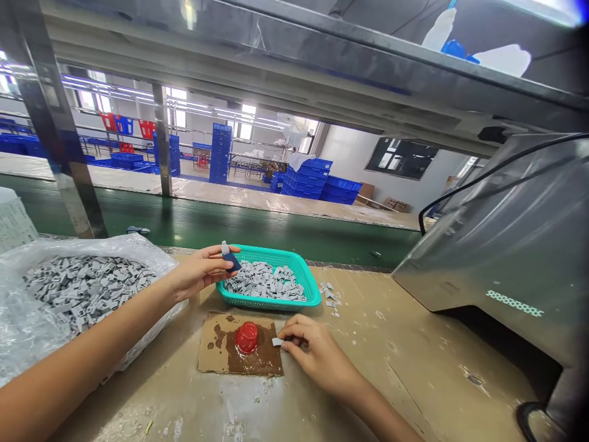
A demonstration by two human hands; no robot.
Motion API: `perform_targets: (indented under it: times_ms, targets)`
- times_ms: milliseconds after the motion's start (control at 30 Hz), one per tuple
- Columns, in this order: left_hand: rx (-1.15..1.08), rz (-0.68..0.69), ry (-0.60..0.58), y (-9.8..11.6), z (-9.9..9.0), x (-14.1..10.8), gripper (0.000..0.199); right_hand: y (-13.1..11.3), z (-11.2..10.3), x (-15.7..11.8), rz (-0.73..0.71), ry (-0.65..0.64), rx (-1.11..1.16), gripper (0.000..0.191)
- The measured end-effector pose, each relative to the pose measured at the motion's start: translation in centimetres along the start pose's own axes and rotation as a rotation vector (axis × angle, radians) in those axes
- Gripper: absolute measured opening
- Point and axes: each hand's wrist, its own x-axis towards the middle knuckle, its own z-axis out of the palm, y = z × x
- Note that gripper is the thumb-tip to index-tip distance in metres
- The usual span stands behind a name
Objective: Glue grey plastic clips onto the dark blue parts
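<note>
My left hand (pixel 202 271) is closed on a small dark blue plastic part (pixel 232 263) with a light grey tip, held over the near-left corner of a teal basket (pixel 314 288). Many small grey plastic pieces (pixel 264 281) lie inside that basket. Between thumb and fingers, my right hand (pixel 315 353) pinches a small light grey piece (pixel 277 342) at the right edge of a wet cardboard sheet (pixel 214 362). A red round cap-like object (pixel 247 337), shiny with wet, sits on the cardboard.
A clear plastic bag (pixel 27 325) of grey pieces stands at the left. Loose grey pieces (pixel 330 294) lie right of the basket. Behind runs a green conveyor belt (pixel 276 224) carrying small dark parts. A metal machine housing (pixel 515 245) stands at the right, and a metal shelf (pixel 322 55) spans overhead.
</note>
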Motion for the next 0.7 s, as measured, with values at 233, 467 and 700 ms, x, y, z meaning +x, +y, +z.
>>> perform_targets:
  times_ms: [233, 467, 700]
  targets:
    - [0.104, 0.1, -0.075, 1.0, 0.5, -1.6, 0.028, -0.3, -0.2, 0.4, -0.039, -0.029, -0.012, 0.014]
    - [0.126, 0.153, -0.118, 2.3, 1.8, -2.9, 0.031, -1.0, -0.3, 1.2, -0.145, 0.024, -0.135, 0.012]
    - [0.098, 0.344, -0.17, 5.8, 1.8, -4.4, 0.036, 0.5, -0.2, 2.3, -0.216, 0.022, -0.114, 0.015]
